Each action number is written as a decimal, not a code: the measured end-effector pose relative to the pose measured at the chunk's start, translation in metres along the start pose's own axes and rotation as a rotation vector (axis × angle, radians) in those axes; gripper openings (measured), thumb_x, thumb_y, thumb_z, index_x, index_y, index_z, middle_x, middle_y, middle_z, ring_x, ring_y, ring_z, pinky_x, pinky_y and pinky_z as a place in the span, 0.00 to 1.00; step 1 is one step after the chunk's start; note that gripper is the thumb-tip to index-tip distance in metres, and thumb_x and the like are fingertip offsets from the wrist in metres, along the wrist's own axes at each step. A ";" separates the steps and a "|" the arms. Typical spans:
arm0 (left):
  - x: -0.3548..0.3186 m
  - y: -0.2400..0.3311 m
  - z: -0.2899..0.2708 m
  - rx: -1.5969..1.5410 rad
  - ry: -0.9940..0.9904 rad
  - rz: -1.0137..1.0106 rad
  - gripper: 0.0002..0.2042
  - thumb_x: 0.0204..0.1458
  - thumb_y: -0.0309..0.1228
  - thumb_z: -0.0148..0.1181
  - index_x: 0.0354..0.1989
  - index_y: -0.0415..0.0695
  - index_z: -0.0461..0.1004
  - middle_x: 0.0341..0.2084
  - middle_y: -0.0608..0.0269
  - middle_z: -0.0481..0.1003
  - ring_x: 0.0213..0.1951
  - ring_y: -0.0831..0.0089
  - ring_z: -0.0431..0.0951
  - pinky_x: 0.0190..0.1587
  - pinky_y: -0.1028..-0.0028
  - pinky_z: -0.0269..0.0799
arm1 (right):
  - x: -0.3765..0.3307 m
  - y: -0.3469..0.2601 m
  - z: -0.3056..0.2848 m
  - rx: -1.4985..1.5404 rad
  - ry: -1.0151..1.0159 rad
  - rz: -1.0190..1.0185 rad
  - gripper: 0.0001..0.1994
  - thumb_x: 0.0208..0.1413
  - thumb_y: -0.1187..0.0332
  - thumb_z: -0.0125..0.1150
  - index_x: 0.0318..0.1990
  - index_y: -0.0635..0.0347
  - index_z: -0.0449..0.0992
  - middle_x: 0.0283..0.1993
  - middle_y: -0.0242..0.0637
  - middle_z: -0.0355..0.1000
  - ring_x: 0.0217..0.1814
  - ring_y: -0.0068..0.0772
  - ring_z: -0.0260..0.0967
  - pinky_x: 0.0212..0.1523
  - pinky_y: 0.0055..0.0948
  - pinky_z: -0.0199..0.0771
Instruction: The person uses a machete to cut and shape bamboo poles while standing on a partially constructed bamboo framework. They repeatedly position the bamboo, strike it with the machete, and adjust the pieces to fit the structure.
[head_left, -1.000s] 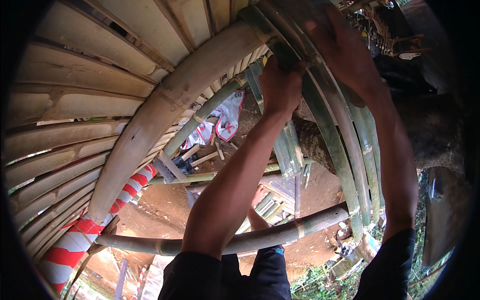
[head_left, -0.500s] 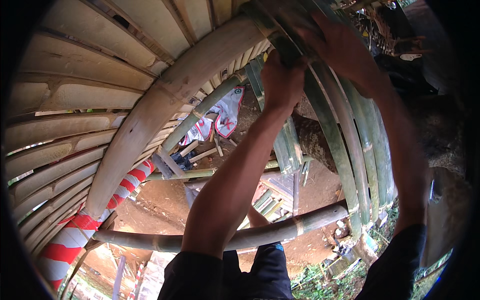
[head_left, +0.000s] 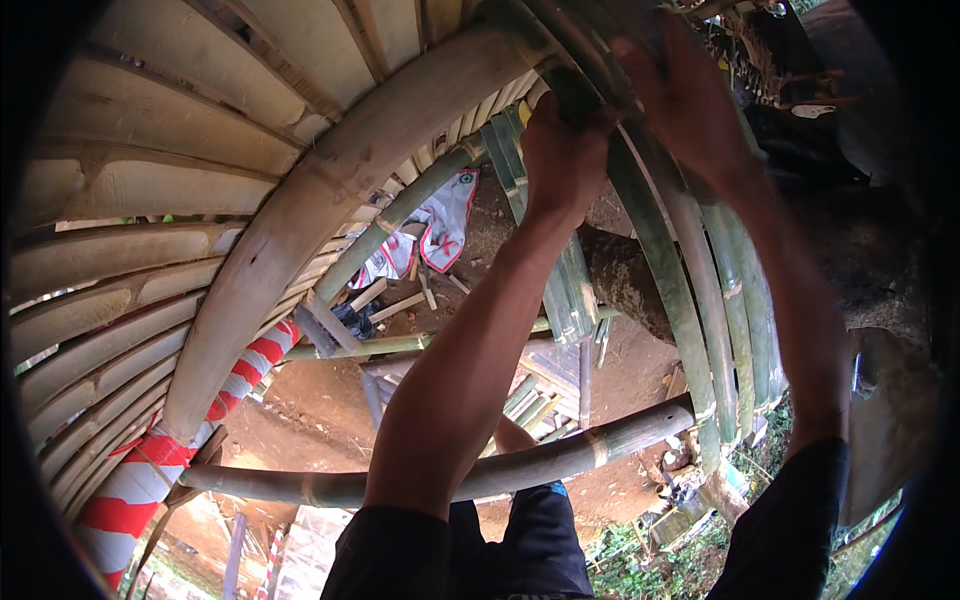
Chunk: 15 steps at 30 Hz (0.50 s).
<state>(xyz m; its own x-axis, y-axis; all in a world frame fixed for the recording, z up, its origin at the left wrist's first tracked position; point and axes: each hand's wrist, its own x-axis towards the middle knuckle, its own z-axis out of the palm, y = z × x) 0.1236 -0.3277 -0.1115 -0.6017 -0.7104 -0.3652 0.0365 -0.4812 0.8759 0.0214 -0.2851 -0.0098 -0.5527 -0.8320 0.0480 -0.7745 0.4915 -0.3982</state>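
My left hand (head_left: 565, 160) is raised and closed on the edge of a green bamboo slat (head_left: 655, 235), its fingertips partly hidden behind the slat. To its right, my right hand (head_left: 695, 110) is up in shadow over the neighbouring slats, with fingers curled. Whatever it grips is too dark and blurred to make out. Several split bamboo slats (head_left: 735, 300) run side by side from the top down to a round bamboo crosspiece (head_left: 540, 467). A thick bamboo pole (head_left: 265, 250) curves past on the left.
Pale split-bamboo panels (head_left: 130, 275) fill the left side, near a red-and-white wrapped post (head_left: 130, 490). Below are a green pole (head_left: 400, 345), a white printed sheet (head_left: 440, 225) and wood offcuts on brown soil (head_left: 320, 410). A person's arm (head_left: 513, 437) shows beneath my forearm.
My right hand has shifted slightly up and right, away from my left hand. The left hand keeps its grip in nearly the same place, while the view has tilted a little.
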 end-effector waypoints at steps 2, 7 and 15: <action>0.001 -0.003 0.005 -0.029 -0.026 0.036 0.13 0.49 0.30 0.63 0.40 0.36 0.73 0.29 0.52 0.78 0.31 0.65 0.80 0.34 0.66 0.73 | 0.021 0.028 -0.001 -0.364 -0.063 -0.290 0.25 0.63 0.51 0.53 0.57 0.62 0.64 0.33 0.55 0.74 0.38 0.62 0.72 0.37 0.49 0.71; -0.003 0.002 0.000 -0.048 -0.011 -0.007 0.11 0.50 0.30 0.63 0.37 0.36 0.71 0.25 0.55 0.77 0.25 0.68 0.79 0.23 0.69 0.73 | -0.001 0.009 0.002 -0.093 0.111 -0.210 0.26 0.63 0.49 0.52 0.57 0.62 0.65 0.34 0.57 0.73 0.37 0.63 0.72 0.38 0.50 0.70; 0.000 0.006 -0.002 -0.106 -0.051 -0.006 0.11 0.52 0.30 0.61 0.39 0.36 0.71 0.26 0.57 0.77 0.23 0.72 0.79 0.20 0.73 0.74 | 0.002 -0.007 -0.005 -0.135 -0.013 -0.178 0.26 0.64 0.49 0.50 0.59 0.61 0.64 0.31 0.56 0.72 0.35 0.62 0.71 0.37 0.51 0.69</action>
<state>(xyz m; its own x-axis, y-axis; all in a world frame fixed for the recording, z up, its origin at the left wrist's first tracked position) 0.1257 -0.3317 -0.1069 -0.6419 -0.6815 -0.3514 0.1153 -0.5389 0.8345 0.0238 -0.2887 -0.0025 -0.4004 -0.9115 0.0943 -0.8940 0.3659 -0.2585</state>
